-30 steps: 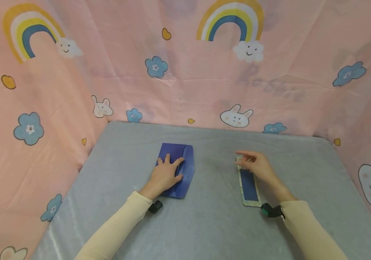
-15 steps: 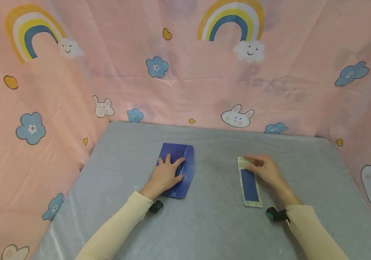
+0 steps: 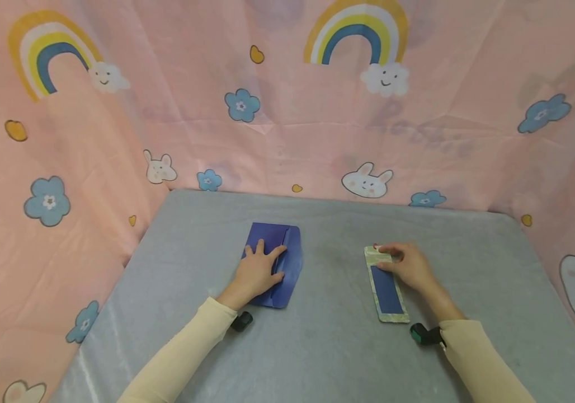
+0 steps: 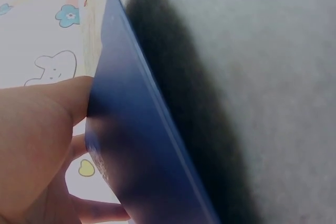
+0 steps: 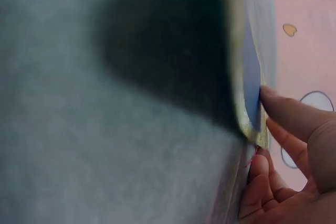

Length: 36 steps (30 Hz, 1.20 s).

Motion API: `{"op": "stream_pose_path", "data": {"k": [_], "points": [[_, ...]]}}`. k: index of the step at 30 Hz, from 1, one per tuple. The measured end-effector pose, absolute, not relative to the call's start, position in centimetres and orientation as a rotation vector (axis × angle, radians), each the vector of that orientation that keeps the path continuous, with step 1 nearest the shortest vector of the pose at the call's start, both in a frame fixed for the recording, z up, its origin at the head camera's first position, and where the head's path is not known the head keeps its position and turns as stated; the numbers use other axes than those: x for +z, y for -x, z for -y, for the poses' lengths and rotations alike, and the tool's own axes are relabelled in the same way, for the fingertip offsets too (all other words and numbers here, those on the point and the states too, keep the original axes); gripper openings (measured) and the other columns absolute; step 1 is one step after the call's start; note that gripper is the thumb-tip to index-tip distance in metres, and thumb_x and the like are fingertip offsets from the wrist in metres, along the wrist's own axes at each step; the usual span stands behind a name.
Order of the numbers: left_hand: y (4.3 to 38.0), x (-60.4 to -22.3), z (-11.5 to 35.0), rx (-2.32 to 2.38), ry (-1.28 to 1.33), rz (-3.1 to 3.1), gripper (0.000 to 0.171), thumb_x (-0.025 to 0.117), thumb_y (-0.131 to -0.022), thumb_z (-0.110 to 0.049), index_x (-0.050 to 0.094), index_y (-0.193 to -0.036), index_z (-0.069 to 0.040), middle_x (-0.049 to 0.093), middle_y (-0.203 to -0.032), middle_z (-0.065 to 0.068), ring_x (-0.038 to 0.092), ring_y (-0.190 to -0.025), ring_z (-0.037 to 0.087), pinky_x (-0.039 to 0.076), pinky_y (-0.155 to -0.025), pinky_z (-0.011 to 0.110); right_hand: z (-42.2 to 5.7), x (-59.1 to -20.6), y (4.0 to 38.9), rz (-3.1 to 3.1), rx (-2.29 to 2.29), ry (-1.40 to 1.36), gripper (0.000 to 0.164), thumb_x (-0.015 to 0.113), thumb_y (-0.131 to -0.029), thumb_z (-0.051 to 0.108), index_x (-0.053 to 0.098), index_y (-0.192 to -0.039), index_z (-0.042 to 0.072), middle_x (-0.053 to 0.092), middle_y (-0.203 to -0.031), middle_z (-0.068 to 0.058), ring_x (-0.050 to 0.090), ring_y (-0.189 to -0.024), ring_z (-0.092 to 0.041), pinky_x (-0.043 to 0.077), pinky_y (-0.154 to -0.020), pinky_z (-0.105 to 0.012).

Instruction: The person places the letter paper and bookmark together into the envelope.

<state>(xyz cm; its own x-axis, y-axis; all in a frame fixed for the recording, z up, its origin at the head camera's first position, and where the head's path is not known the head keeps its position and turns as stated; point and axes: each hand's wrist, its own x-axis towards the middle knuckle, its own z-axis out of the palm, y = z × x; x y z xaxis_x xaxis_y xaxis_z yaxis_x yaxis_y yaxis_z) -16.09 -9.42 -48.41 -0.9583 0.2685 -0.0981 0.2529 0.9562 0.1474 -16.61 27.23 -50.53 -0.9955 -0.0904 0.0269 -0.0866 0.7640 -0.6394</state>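
A blue-violet paper envelope (image 3: pixel 292 260) lies left of the middle of the table, its flap unfolded toward the right. My left hand (image 3: pixel 254 271) rests flat on it with the fingers spread, thumb near the flap crease. To the right is a bookmark (image 3: pixel 387 291), a long strip with a dark blue panel, a pale green-yellow border and a bit of red cord (image 3: pixel 375 246) at its far end. My right hand (image 3: pixel 412 268) pinches it near that end, thumb on the face and fingertips at the edge. In the right wrist view a dark shadow shows beside the bookmark (image 5: pixel 252 82).
Grey cloth covers the table (image 3: pixel 328 352). A pink curtain (image 3: pixel 287 134) printed with rainbows, rabbits and flowers surrounds the back and sides. Small black wrist cameras stick out below each sleeve, one of them the right wrist camera (image 3: pixel 420 334).
My right hand has moved from hovering over the bookmark's far end to pinching its right side. The bookmark has shifted and tilted slightly. The left hand and envelope have stayed put.
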Motion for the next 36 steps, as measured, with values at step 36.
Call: {"op": "stream_pose_path", "data": {"k": [36], "points": [[16.0,-48.5,9.5,0.219,-0.414,-3.006,0.064,0.064,-0.085,-0.046,0.039,-0.142,-0.035,0.037,-0.146,0.028,0.041,-0.124,0.059,0.055,-0.070,0.056,-25.7,-49.7,16.1,-3.012,-0.966,0.079,0.015,0.072,-0.080,0.012,0.066,-0.093,0.006,0.062,-0.084,-0.013,0.049,-0.073,-0.021,0.037,-0.064,-0.030]]}}
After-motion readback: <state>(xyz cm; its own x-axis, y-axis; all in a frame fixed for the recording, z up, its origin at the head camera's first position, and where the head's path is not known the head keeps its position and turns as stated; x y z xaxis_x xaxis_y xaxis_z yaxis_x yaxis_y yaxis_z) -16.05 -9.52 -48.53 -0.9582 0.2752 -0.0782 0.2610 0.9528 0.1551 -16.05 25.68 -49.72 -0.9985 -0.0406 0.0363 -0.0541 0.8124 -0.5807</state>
